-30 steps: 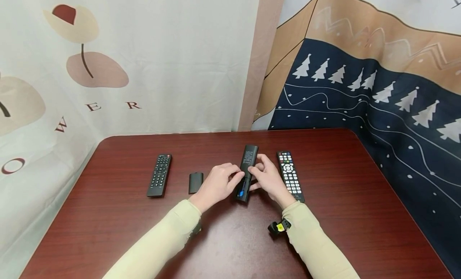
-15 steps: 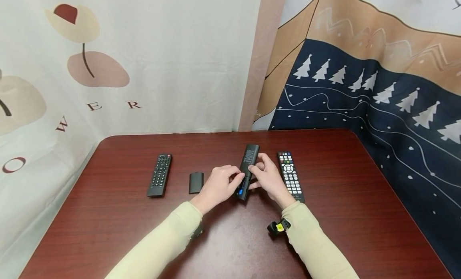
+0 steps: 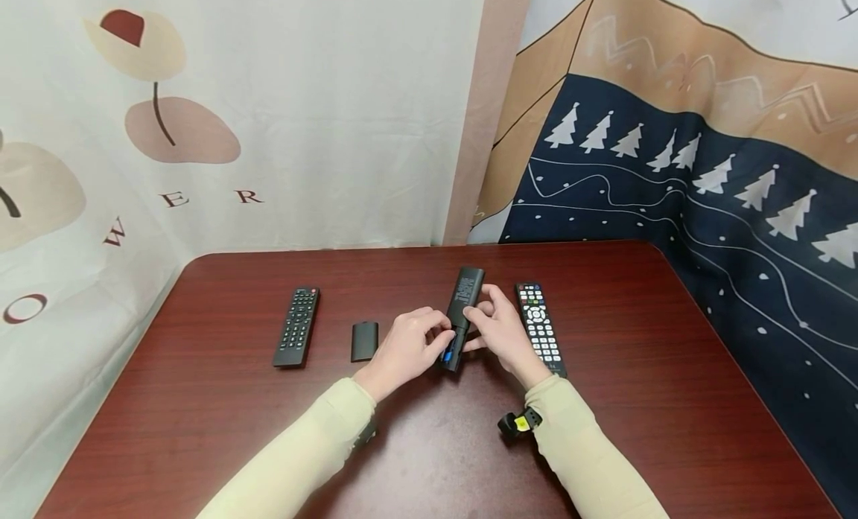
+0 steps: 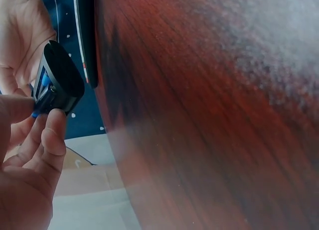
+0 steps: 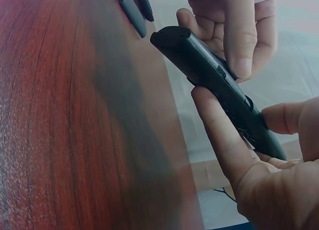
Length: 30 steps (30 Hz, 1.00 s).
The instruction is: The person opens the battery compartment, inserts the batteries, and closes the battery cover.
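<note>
A black remote control is held tilted above the table, its back up and its battery compartment uncovered at the near end. My right hand grips it from the right, thumb on the back and fingers underneath. A blue battery shows in the compartment. At that compartment, the thumb and fingers of my left hand pinch a dark battery with a blue end, partly hidden by the fingertips. The black battery cover lies on the table beside my left hand.
One black remote lies keys up on the left of the reddish-brown table. Another remote with white keys lies just right of my right hand. Printed curtains hang behind the table's far edge.
The held remote has shifted very slightly up and to the right, and its near end has lifted a little. Both hands keep their places on it.
</note>
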### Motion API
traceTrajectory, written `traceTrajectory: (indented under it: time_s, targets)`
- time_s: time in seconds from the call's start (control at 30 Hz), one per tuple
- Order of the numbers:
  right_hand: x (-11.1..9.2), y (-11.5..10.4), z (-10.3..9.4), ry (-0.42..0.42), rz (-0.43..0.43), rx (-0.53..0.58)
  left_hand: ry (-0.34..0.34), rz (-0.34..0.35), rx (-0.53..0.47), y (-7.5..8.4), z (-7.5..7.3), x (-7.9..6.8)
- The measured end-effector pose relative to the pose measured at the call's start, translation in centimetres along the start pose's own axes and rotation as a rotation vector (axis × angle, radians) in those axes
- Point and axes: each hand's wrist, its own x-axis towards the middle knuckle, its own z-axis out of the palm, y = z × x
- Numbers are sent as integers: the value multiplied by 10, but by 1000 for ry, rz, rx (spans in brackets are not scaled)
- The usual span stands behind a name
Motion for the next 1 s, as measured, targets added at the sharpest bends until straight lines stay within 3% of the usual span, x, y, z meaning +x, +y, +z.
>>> traceTrajectory:
  time_s: [0.17,0.4,0.73,1.0]
  targets:
    - [1,0,-2,6,8,4,-47,34,-35,-2,-4,-1]
    - [0,-2,-4,0,10,0,-157,22,-99,-6,-12,-4]
    - [-1,-3,-6,-28,4,-6,-132,49,-86,-7,-9,-8]
    - [0,-3,-8,-20,-3,3,-151,65,-58,-4,-11,-9]
